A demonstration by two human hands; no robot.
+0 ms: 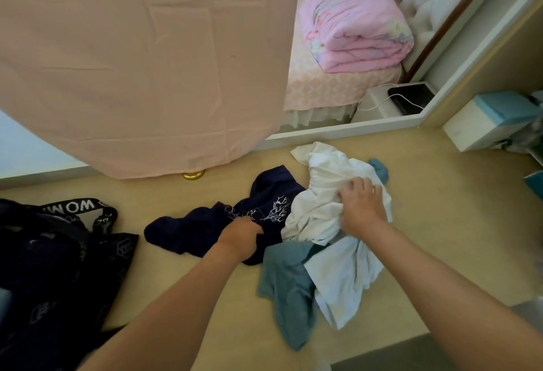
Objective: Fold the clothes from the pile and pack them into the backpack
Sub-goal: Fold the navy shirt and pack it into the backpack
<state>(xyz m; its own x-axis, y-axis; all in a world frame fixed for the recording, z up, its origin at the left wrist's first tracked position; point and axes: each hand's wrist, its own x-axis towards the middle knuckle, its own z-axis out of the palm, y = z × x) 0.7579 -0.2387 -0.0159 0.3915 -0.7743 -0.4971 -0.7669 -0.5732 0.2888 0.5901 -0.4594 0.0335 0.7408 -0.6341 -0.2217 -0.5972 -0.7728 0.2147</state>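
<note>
Here, left hand grips shirt (floor around)

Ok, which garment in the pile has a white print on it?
The navy garment gripped by the left hand; the white garment and teal garment look plain.

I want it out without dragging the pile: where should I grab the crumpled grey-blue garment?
Probably the free near end of the grey-blue garment, from your side: it lies bare on the floor, while its far edge sits under the crumpled white garment.
</note>
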